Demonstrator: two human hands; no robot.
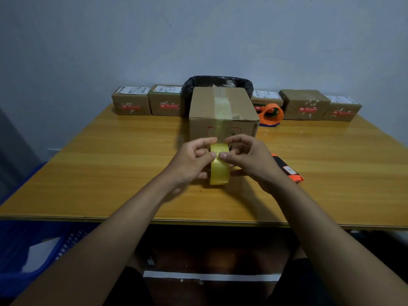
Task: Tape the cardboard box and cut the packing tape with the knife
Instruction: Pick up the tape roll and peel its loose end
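- Tape roll (219, 165) stands on edge on the table (110, 164), just near of the box (221, 113).
- Left hand (191, 161) grips the roll's left side; thumb and forefinger curled onto its top.
- Right hand (250, 160) grips the right side; thumb meets the left thumb on the roll's rim, both pinching there.
- Box: centre of table, closed, clear tape strip running over top and down the near face.
- Knife (288, 170), orange and black, lies on the table just right of the right hand, partly hidden by the wrist.
- Orange dispenser (272, 114) right of box, far side.
- Row of small parcels (131, 100) along the far edge; black bag (220, 81) behind the box.
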